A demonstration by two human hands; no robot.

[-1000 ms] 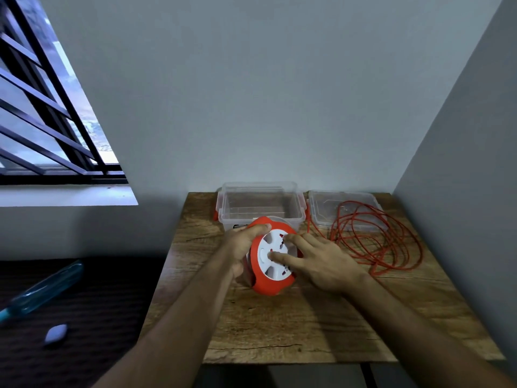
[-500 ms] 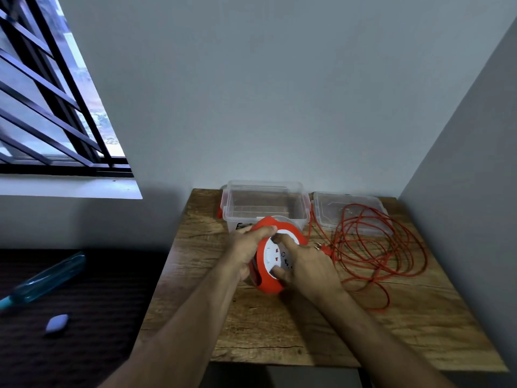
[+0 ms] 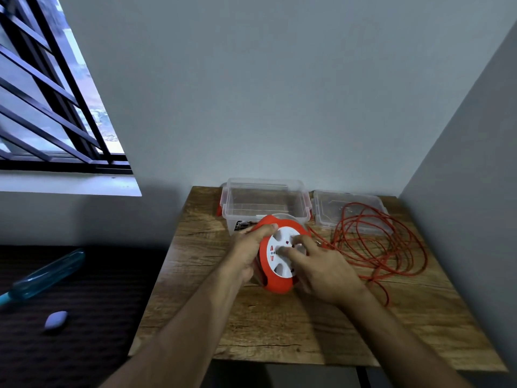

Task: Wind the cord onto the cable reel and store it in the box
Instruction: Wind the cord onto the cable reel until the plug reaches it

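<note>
An orange cable reel (image 3: 275,284) with a white socket face stands on edge on the wooden table (image 3: 251,326), just in front of the clear box. My left hand (image 3: 249,247) grips its left rim and back. My right hand (image 3: 321,267) rests on the white face, fingertips pressed into its recesses. The orange cord (image 3: 391,242) lies in loose loops on the table to the right and runs to the reel. The clear plastic box (image 3: 264,191) stands open at the table's back edge.
The box's clear lid (image 3: 330,208) lies flat at the back right, partly under the cord loops. Grey walls close in behind and at the right. Left of the table, a dark surface holds a blue bottle (image 3: 47,275) and a small lilac object (image 3: 56,319).
My right hand has shifted on the white face, fingers moving round it, and the face has turned. The cord loops have shifted slightly. The camera has tilted up a little.
</note>
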